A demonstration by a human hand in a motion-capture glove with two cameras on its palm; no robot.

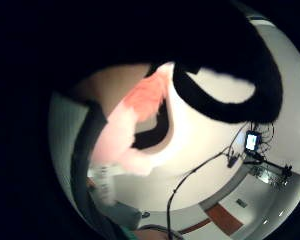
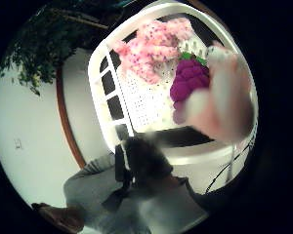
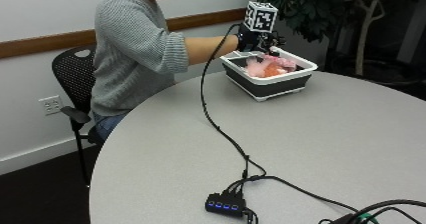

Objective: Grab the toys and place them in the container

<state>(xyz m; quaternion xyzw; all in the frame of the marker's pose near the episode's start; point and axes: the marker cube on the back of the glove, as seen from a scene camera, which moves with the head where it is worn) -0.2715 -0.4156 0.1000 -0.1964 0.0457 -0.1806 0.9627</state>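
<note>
In the outside view my gloved right hand [image 3: 258,38] hovers over the back left rim of the container [image 3: 279,83], a white-rimmed tub with dark walls. Pink and orange toys [image 3: 269,68] lie inside it. The thumb side palm view looks down into the container [image 2: 98,73]. A pink plush toy [image 2: 154,46] lies there on the perforated floor, with a purple grape toy [image 2: 188,80] beside it. A blurred bare finger [image 2: 222,105] of my hand overlaps the grapes. My fingers look spread, and I see nothing gripped in them.
The container stands at the far side of a round grey table [image 3: 319,144]. A cable [image 3: 213,119] runs from my hand across the table to a small hub [image 3: 225,204] near the front edge. A plant [image 3: 333,9] stands behind the container.
</note>
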